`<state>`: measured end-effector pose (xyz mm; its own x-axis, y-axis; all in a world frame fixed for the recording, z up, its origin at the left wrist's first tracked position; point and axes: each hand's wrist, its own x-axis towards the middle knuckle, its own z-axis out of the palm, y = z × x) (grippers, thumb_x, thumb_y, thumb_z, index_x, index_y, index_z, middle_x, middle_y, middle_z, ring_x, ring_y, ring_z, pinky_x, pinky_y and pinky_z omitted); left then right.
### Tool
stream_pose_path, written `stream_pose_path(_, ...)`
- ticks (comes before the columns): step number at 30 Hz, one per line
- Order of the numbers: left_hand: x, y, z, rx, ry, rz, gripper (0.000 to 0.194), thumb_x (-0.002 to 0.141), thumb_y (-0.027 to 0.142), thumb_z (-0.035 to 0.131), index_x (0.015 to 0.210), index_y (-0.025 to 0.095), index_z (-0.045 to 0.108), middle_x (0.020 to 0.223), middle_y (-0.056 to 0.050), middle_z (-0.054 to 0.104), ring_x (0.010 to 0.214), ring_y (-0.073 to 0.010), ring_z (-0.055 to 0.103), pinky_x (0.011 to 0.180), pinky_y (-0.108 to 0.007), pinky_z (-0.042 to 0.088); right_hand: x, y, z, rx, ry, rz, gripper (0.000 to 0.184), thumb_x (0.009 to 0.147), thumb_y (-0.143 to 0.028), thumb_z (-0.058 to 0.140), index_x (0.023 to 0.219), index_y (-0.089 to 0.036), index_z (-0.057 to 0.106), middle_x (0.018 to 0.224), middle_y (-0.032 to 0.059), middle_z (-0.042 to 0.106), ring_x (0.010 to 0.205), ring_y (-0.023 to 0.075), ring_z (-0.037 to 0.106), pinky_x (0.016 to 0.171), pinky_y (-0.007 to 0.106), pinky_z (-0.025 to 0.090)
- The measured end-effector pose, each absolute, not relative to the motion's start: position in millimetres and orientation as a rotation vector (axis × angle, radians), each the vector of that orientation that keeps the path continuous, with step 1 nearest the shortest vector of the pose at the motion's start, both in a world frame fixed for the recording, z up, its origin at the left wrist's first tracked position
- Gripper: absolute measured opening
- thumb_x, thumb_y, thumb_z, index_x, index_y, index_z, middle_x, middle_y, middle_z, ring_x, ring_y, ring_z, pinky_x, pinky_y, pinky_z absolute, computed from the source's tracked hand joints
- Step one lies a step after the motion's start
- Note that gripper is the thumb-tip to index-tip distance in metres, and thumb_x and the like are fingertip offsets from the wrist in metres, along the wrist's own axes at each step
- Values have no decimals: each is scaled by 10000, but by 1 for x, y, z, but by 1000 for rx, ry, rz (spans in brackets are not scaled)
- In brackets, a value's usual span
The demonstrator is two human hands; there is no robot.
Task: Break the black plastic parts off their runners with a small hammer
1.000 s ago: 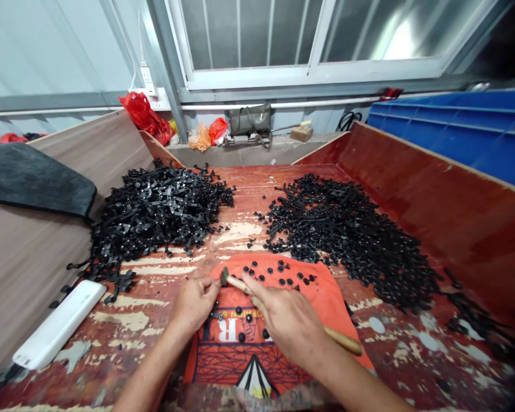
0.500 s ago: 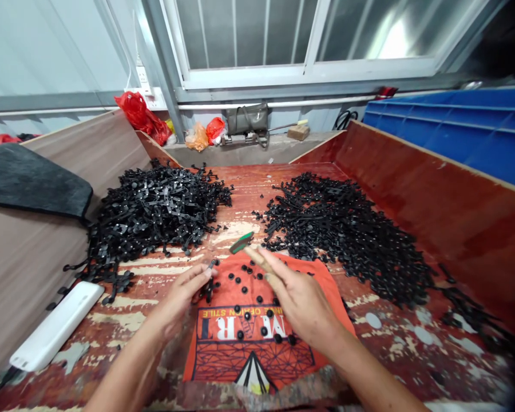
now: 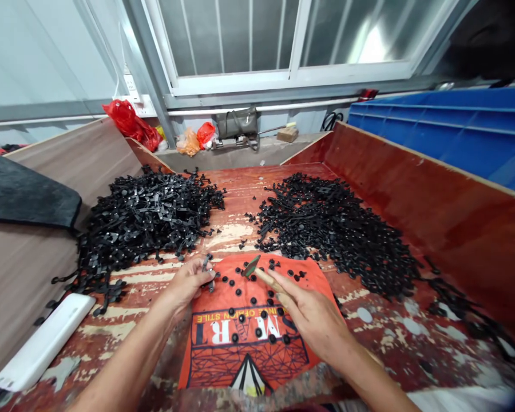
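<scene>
My right hand (image 3: 313, 317) is closed around the wooden handle of a small hammer (image 3: 257, 270), whose dark green head hangs just above an orange printed cloth (image 3: 249, 337). My left hand (image 3: 186, 284) pinches a small black plastic part (image 3: 206, 266) at the cloth's left edge. Several small round black pieces (image 3: 257, 300) lie scattered over the cloth between the two hands.
A heap of black plastic strips (image 3: 146, 220) lies at the left and a heap of small black parts (image 3: 335, 229) at the right, on a worn red wooden tray (image 3: 412, 189). A white flat object (image 3: 43, 343) lies at the near left. Blue crates (image 3: 455, 126) stand at the right.
The hammer head rose off the cloth and moved away from my left hand, then dipped again. My left hand lifted its black part at the cloth's left edge. The view shifted slightly.
</scene>
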<state>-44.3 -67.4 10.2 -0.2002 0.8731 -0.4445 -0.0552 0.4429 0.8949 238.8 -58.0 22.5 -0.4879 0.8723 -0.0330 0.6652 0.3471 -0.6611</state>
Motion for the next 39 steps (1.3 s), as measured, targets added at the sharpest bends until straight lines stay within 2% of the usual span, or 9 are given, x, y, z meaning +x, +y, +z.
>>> stream_pose_path(8, -43, -59, -9, 801, 1516, 939, 368, 624, 369, 773, 823, 187, 522, 531, 42, 623, 347, -52, 397, 372, -164, 152, 234, -59, 25, -1366, -2379, 687, 461, 998, -265, 385, 1437, -358, 489, 925, 24, 789, 750, 208, 728, 720, 314, 554)
stream_pose_path(13, -41, -53, -26, 755, 1575, 1029, 358, 523, 305, 789, 730, 184, 523, 487, 47, 595, 333, -53, 405, 360, -172, 162, 229, -58, 26, -1336, -2421, 649, 468, 990, -264, 403, 1441, -362, 481, 902, 18, 789, 701, 195, 713, 633, 271, 528)
stream_pose_path(17, -44, -50, -33, 752, 1559, 1050, 362, 505, 303, 780, 703, 191, 499, 469, 53, 586, 327, -55, 411, 360, -170, 198, 225, -56, 33, -1321, -2471, 641, 462, 989, -268, 411, 1434, -367, 491, 921, 13, 786, 710, 188, 711, 634, 261, 520)
stream_pose_path(23, -46, -54, -21, 777, 1564, 897, 358, 603, 382, 738, 789, 207, 487, 462, 55, 601, 248, -26, 231, 318, -174, 97, 208, -54, 38, -1196, -2376, 583, 497, 1010, -262, 362, 1504, -306, 393, 1039, 42, 766, 839, 192, 711, 719, 285, 534)
stream_pose_path(27, -48, -58, -17, 808, 1544, 865, 353, 631, 400, 737, 788, 210, 484, 411, 92, 521, 255, -35, 273, 314, -156, 142, 196, -53, 32, -1174, -2494, 557, 499, 997, -245, 418, 1490, -322, 414, 969, 24, 772, 784, 178, 701, 680, 260, 508)
stream_pose_path(30, -50, -59, -17, 832, 1528, 864, 356, 638, 417, 730, 788, 204, 487, 452, 59, 584, 257, -35, 296, 302, -153, 168, 192, -51, 33, -1198, -2565, 517, 490, 988, -253, 443, 1472, -336, 443, 871, 15, 771, 697, 172, 690, 616, 244, 478)
stream_pose_path(33, -50, -59, -18, 825, 1525, 892, 367, 635, 420, 734, 778, 204, 474, 469, 47, 607, 246, -32, 298, 294, -150, 164, 191, -49, 35, -1191, -2493, 498, 519, 1006, -256, 387, 1521, -319, 356, 909, 31, 770, 734, 178, 691, 638, 254, 483)
stream_pose_path(37, -46, -59, -20, 820, 1505, 913, 395, 618, 424, 749, 790, 207, 467, 461, 55, 602, 236, -34, 300, 289, -147, 165, 187, -47, 31, -1264, -2604, 482, 498, 965, -256, 485, 1457, -334, 465, 828, 20, 772, 683, 182, 696, 609, 248, 466)
stream_pose_path(39, -46, -59, -19, 801, 1512, 938, 413, 611, 438, 758, 788, 204, 469, 466, 39, 615, 238, -33, 298, 289, -147, 159, 187, -45, 31, -1279, -2558, 532, 488, 982, -264, 473, 1462, -350, 452, 907, 22, 781, 731, 183, 712, 626, 247, 475)
